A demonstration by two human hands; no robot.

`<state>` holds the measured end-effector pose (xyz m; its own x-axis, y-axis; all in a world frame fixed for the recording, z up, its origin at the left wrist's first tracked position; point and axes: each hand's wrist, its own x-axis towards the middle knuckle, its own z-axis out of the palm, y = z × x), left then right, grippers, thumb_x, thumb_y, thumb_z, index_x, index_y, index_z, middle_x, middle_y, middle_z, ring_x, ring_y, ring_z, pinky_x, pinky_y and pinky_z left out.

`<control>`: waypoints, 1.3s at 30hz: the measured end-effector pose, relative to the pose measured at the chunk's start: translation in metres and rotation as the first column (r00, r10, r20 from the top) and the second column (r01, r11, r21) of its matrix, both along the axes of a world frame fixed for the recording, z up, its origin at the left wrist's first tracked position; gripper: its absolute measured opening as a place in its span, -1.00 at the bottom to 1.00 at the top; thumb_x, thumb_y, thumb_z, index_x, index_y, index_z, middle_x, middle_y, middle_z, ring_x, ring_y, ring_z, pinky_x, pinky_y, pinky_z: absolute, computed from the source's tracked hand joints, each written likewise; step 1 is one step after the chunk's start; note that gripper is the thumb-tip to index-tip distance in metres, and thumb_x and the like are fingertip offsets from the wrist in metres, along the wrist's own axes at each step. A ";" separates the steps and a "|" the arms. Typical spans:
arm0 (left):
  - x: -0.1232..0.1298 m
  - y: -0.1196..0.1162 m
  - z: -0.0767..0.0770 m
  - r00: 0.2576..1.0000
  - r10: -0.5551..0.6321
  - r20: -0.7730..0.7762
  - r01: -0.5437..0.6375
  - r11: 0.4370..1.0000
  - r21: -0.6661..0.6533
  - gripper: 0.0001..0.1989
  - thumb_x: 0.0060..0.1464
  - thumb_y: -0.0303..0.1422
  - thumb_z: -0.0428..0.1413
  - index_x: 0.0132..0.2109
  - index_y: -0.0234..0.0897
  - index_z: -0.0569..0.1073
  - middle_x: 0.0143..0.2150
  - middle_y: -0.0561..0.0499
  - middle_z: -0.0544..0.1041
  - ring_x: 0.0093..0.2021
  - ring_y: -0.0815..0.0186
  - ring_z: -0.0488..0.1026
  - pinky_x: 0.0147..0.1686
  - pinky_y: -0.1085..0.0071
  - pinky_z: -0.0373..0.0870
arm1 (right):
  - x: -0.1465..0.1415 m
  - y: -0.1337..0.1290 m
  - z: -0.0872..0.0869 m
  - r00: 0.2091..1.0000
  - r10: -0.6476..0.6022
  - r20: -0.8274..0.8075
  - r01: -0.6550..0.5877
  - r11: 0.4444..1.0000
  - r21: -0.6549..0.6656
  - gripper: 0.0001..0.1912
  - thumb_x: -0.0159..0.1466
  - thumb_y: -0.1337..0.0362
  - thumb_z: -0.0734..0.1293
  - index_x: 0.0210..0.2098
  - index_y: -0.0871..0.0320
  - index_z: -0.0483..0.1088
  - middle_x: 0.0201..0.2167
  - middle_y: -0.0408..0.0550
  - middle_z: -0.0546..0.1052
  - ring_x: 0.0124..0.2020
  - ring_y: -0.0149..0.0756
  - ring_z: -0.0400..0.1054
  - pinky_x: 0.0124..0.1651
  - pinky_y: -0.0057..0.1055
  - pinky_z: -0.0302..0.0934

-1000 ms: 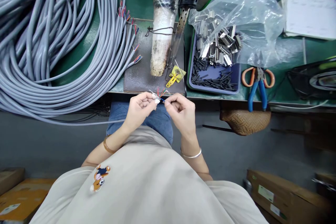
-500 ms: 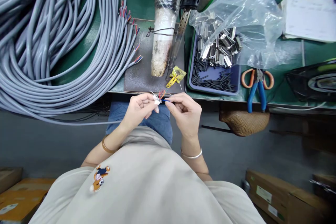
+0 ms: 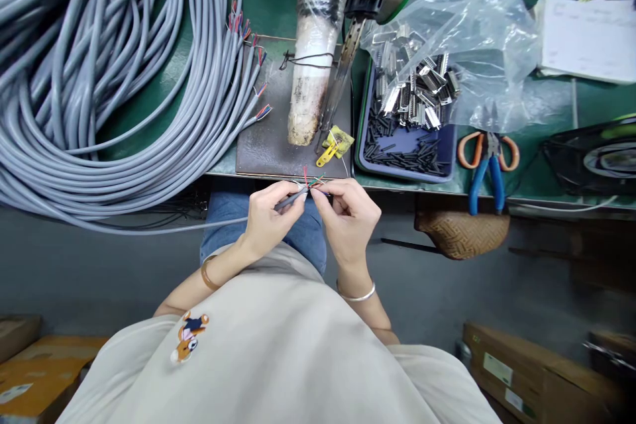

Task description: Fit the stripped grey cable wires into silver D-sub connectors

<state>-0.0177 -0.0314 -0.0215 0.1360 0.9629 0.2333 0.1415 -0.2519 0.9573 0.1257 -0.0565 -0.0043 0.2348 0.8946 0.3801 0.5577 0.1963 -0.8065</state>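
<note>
My left hand (image 3: 272, 215) is closed around a grey cable (image 3: 227, 221) just behind its stripped end. Thin coloured wires (image 3: 314, 181), red, green and others, fan out from that end. Thumb and forefinger of my right hand (image 3: 350, 215) pinch some of these wires, their tips nearly touching my left fingers. Both hands hover above my lap at the bench's front edge. Just beyond them, a yellow clip (image 3: 328, 154) rests by a yellow sponge (image 3: 342, 138) on a dark board (image 3: 263, 154).
Coiled grey cables (image 3: 149, 179) fill the left of the bench. A soldering stand (image 3: 342, 73) rises behind my hands. Right of it, a blue tray (image 3: 402, 172) holds metal connectors (image 3: 417, 96) and black tubes (image 3: 410, 156). Cutters (image 3: 489, 172) lie further right, near a fan (image 3: 606, 156).
My left hand has shifted its grip, so the grey cable now shows between its fingers. The white piece seen at the fingertips before no longer shows. The right hand stays close, still pinching.
</note>
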 end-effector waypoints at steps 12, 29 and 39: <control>0.003 -0.002 -0.003 1.000 -0.003 0.000 0.003 0.998 -0.067 -0.93 0.17 -0.39 0.18 -0.28 -0.29 0.53 -0.37 0.00 0.58 -0.46 0.42 0.39 -0.40 0.48 0.37 | -0.002 0.001 0.005 0.995 -0.042 -0.087 0.033 0.995 -0.094 -0.90 0.29 0.29 0.43 -0.37 0.11 0.54 -0.45 -0.21 0.52 -0.61 -0.54 0.04 -0.47 -0.43 0.09; 0.001 0.010 0.010 0.821 -0.009 0.572 0.367 0.775 -0.514 -0.64 -0.10 -0.22 0.42 -0.37 -0.26 0.39 -0.58 0.21 0.33 -0.67 0.59 0.10 -0.68 0.59 0.00 | 0.000 0.001 0.007 0.929 -0.012 -0.370 -0.087 0.965 -0.248 -0.82 0.25 0.17 0.45 -0.41 0.12 0.49 -0.54 -0.23 0.35 -0.59 -0.52 0.03 -0.56 -0.48 -0.07; -0.004 0.015 0.013 0.845 0.021 0.535 0.295 0.816 -0.497 -0.59 -0.15 -0.17 0.45 -0.42 -0.27 0.39 -0.50 0.17 0.36 -0.58 0.58 0.09 -0.58 0.57 0.07 | 0.015 -0.003 0.013 0.978 0.142 -0.151 -0.175 0.957 -0.231 -0.71 0.33 0.17 0.42 0.03 0.08 0.55 -0.42 -0.23 0.55 -0.62 -0.54 -0.04 -0.51 -0.45 0.04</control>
